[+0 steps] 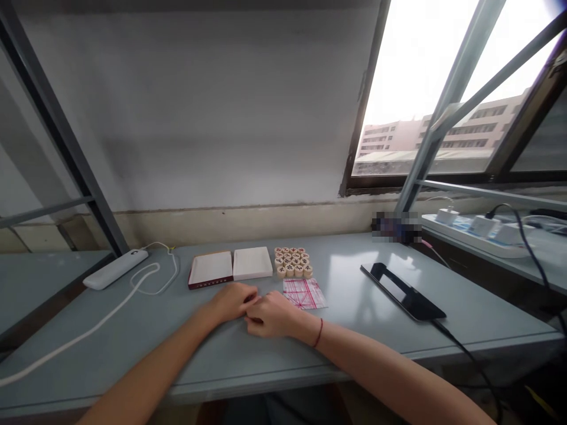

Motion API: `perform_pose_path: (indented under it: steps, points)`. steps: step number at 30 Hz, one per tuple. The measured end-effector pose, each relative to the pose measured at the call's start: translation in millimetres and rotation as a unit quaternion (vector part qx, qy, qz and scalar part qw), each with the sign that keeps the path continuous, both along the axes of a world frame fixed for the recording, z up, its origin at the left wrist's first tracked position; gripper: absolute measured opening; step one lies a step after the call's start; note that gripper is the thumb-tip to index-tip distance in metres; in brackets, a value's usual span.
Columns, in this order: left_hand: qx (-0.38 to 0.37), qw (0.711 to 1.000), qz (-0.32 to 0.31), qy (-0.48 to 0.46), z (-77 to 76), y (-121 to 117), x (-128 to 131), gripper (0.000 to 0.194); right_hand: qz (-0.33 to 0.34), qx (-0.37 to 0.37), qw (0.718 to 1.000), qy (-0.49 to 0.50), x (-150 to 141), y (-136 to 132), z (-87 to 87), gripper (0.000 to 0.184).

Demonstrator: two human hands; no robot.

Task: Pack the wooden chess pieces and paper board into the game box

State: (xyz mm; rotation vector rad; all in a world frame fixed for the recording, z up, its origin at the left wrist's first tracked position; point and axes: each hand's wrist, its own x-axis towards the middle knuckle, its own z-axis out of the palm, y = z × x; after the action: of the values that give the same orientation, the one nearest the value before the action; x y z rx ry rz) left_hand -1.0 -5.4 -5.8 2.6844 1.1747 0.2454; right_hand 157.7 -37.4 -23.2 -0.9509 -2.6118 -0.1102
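Note:
My left hand (233,301) and my right hand (271,316) rest together on the grey table (177,354), fingers curled and touching each other, with nothing visible in them. A red string circles my right wrist. Just beyond the hands lie an open box in two halves, a dark-rimmed tray (211,269) and a white lid (252,262). To their right stands a block of several round wooden chess pieces (293,262). A folded paper with red lines (305,293) lies next to my right hand.
A black tablet (402,291) with a cable lies at the right. A white power strip (115,268) with a looping white cord sits at the left. Chargers and another strip (478,233) fill the shelf by the window. Metal frame bars stand on both sides.

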Motion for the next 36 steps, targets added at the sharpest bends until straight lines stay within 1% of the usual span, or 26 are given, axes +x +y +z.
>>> perform_pose_path:
  steps: [6, 14, 18, 24, 32, 36]
  points:
    - [-0.006, 1.000, 0.004, -0.005, -7.4, 5.7, -3.0, 0.030, -0.007, -0.009, 1.000, -0.011, 0.2, -2.0, 5.2, 0.025]
    - [-0.014, 1.000, 0.005, -0.010, -6.0, 4.1, -3.5, 0.028, -0.013, -0.011, 1.000, -0.008, 0.8, -0.3, 3.3, 0.026]
    - [-0.008, 1.000, 0.010, -0.010, -7.4, 4.4, -4.7, 0.029, -0.013, -0.016, 1.000, -0.013, 1.4, 0.0, 5.0, 0.025]
    - [0.005, 1.000, 0.017, 0.008, -4.8, 2.5, -2.5, 0.031, -0.020, -0.016, 1.000, -0.014, 1.0, -1.3, 7.0, 0.026]
    - [0.003, 1.000, 0.019, 0.011, -8.6, 4.7, -3.6, 0.032, -0.016, -0.016, 1.000, -0.008, 1.3, 0.7, 4.2, 0.024]
    - [0.001, 1.000, 0.020, 0.009, -6.0, 3.3, -3.4, 0.031, -0.018, -0.014, 1.000, -0.014, 1.5, -0.3, 5.4, 0.026]
